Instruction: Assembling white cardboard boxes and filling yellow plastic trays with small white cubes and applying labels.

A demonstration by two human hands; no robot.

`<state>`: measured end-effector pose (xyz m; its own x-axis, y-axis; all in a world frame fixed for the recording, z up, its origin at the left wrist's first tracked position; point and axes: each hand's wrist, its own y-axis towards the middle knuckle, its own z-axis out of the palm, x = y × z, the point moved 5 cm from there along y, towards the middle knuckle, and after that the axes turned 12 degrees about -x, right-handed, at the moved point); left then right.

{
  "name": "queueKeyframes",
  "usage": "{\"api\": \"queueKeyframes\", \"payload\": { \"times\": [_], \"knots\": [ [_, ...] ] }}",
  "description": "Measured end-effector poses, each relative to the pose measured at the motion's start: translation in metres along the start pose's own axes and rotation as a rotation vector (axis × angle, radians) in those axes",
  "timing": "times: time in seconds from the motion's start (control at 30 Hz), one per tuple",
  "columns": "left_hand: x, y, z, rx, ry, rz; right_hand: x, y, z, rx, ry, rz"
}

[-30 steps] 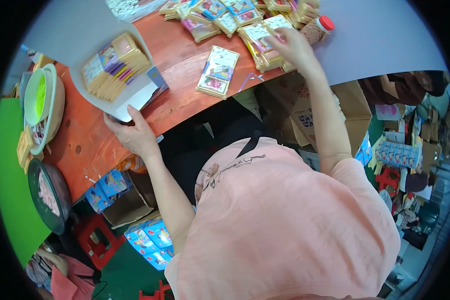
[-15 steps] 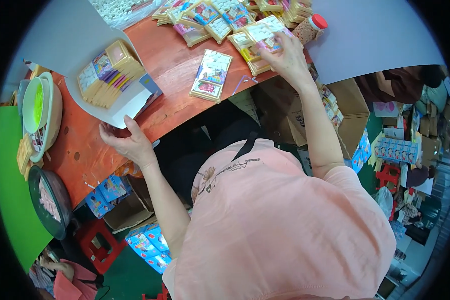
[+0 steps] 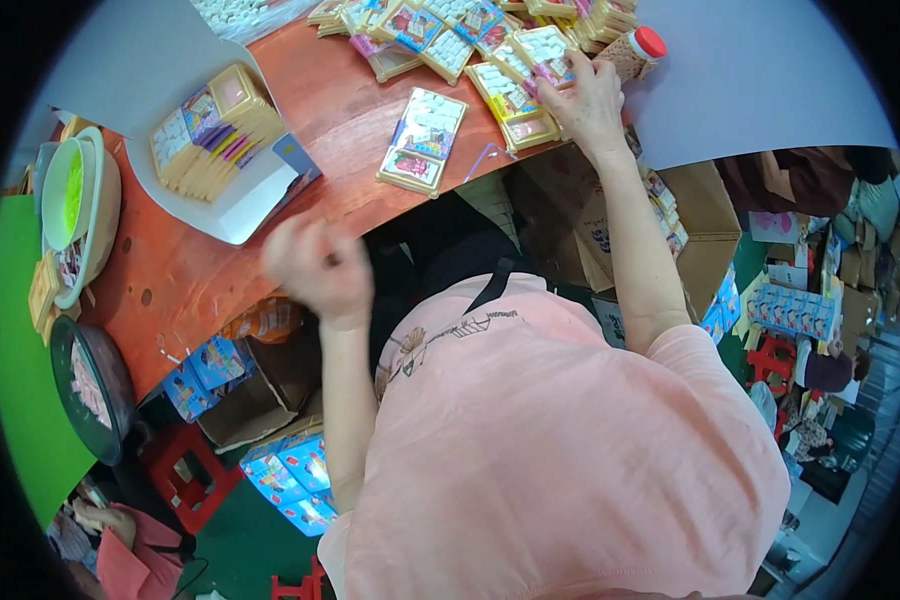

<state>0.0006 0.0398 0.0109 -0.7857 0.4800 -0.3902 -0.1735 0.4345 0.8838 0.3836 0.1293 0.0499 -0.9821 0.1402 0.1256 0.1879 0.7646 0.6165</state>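
Observation:
My right hand (image 3: pixel 588 108) has its thumb and fingers on a flat cream tray pack (image 3: pixel 544 46) of white pieces with a printed band. Partly beneath it lies another tray pack (image 3: pixel 513 100) with a yellow band. My left hand (image 3: pixel 318 268) is smeared by motion at the table's front edge, apart from the white carton. Standing open to its upper left, the carton (image 3: pixel 240 222) has a row of tray packs (image 3: pixel 215 135) inside. A single tray pack (image 3: pixel 423 140) with a blue-and-purple band lies on the table between my hands.
More tray packs (image 3: pixel 440 50) are heaped at the back of the red table (image 3: pixel 330 110). Beside them lies a red-lidded jar (image 3: pixel 632 55). Bowls (image 3: pixel 95 215) and a dark basin (image 3: pixel 110 390) stand on the left. A brown cardboard box (image 3: pixel 712 205) sits below the right edge.
My left hand has left the carton's front edge and moved right, toward my body. My right hand has shifted slightly on the tray pack, which is now a little farther up the heap.

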Motion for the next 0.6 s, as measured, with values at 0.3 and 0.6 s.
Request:
{"api": "queueKeyframes", "payload": {
  "times": [0.3,0.6],
  "knots": [
    [-0.061,0.002,0.103,0.607,0.136,-0.165,0.005,-0.008,-0.003,-0.101,0.190,0.011],
    [-0.047,0.021,0.091,0.530,0.135,-0.593,0.018,-0.023,-0.012,-0.235,0.278,-0.038]
  ]
}}
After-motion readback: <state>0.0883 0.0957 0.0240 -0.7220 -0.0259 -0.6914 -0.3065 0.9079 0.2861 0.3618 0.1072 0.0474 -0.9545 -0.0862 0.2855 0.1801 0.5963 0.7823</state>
